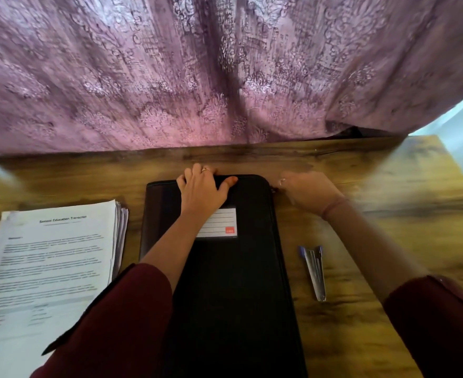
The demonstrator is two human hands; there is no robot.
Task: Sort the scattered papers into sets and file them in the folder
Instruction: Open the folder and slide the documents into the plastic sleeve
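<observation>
Head view — black zipped folder (233, 282), labelled

The brown wood-grain counter (388, 214) looks smooth with a faint sheen where light falls. The black zip-round folder (233, 296) has a matt, finely woven cloth cover, and its white lined label (219, 225) looks like smooth paper. The stack of white printed papers (50, 268) is matt. The slim stapler (315, 271) shows shiny bare metal with blue plastic parts. The mauve patterned curtain (197, 77) is textured cloth with a slightly lustrous raised pattern.
</observation>
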